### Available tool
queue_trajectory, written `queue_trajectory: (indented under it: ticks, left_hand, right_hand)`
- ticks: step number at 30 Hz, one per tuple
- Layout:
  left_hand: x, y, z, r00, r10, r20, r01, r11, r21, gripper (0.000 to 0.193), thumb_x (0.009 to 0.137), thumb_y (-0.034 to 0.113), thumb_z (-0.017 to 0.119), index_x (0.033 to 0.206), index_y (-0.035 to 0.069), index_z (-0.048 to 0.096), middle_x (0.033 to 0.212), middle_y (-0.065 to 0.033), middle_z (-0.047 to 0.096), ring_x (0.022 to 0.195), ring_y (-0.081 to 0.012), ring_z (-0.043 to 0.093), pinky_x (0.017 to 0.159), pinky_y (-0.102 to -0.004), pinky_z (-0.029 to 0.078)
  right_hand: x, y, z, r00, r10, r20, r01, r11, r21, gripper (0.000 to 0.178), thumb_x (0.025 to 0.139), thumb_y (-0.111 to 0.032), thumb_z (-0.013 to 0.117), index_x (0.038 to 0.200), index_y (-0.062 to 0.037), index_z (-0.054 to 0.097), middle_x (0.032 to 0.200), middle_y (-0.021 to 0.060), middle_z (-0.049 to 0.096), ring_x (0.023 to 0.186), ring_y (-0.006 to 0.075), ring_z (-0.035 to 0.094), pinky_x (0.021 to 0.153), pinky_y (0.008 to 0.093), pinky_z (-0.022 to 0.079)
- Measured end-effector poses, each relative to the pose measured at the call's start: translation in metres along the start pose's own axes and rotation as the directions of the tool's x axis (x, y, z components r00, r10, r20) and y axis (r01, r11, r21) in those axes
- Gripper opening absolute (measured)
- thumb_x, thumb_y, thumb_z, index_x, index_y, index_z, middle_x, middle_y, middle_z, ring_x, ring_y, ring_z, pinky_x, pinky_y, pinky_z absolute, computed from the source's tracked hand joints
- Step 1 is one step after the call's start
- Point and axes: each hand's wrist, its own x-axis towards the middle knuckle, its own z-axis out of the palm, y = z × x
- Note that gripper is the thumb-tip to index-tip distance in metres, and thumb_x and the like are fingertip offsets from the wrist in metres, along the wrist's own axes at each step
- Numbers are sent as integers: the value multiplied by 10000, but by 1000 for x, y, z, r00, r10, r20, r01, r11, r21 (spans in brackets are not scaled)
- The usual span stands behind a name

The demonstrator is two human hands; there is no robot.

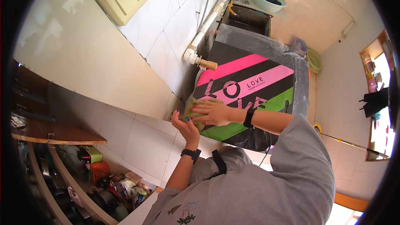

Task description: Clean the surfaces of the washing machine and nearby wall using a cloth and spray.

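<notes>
My right hand (216, 113) lies over a yellow-green cloth (191, 110), fingers stretched forward and pressing it onto the near left corner of a box-shaped thing under a printed cover (275, 74). The cover has pink, black and green slanted bands with large letters, and a grey border. Beside the cloth is my left hand (188, 132), raised at the corner with its fingers apart and curved; no held thing shows in it. Part of the cloth is hidden under the right hand. Both wrists wear black bands.
A pipe with a brass-coloured valve (208, 64) juts from the left wall near the cover. Beyond stand a dark sink (250, 20) and a pale basin (266, 0). Lower left, an open cabinet (58, 141) holds mixed goods. A pole (350, 143) leans at right.
</notes>
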Motion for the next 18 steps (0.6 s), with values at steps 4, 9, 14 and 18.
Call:
queue_trajectory:
  ticks: [4, 9, 14, 18]
  left_hand:
    - [-6, -2, 2, 993, 94, 71, -107, 971, 214, 478, 856, 264, 537, 1208, -34, 411, 1215, -210, 461, 1155, -396, 388, 1002, -498, 271]
    - [-7, 2, 0, 989, 63, 135, -94, 966, 239, 483, 804, 195, 593, 1212, -16, 443, 1194, -178, 490, 1151, -377, 400, 987, -464, 301]
    - [0, 5, 1, 975, 71, 208, -125, 957, 262, 459, 765, 121, 574, 1201, 6, 486, 1142, -160, 543, 1100, -370, 433, 959, -449, 332]
    - [3, 3, -4, 975, 101, 198, -160, 937, 312, 442, 769, 104, 559, 1200, 19, 510, 1136, -143, 561, 1069, -366, 451, 949, -444, 338]
  right_hand:
    - [-16, 64, -37, 955, 294, 40, -284, 946, -156, 557, 874, -269, 498, 1395, -171, 327, 1453, 109, 293, 1355, 313, 242, 1099, 518, 185]
    - [-47, 166, -50, 857, 487, -172, -515, 824, -235, 512, 902, -303, 451, 1379, -147, 351, 1423, 101, 343, 1328, 289, 293, 1073, 486, 236]
    - [-69, 220, -67, 602, 755, -259, -798, 556, -233, 523, 913, -331, 430, 1392, -146, 333, 1432, 104, 337, 1341, 284, 277, 1059, 507, 244]
    - [-117, 224, -67, 508, 786, -354, -860, 441, -255, 501, 906, -293, 453, 1368, -118, 369, 1409, 126, 363, 1302, 300, 334, 1051, 470, 281]
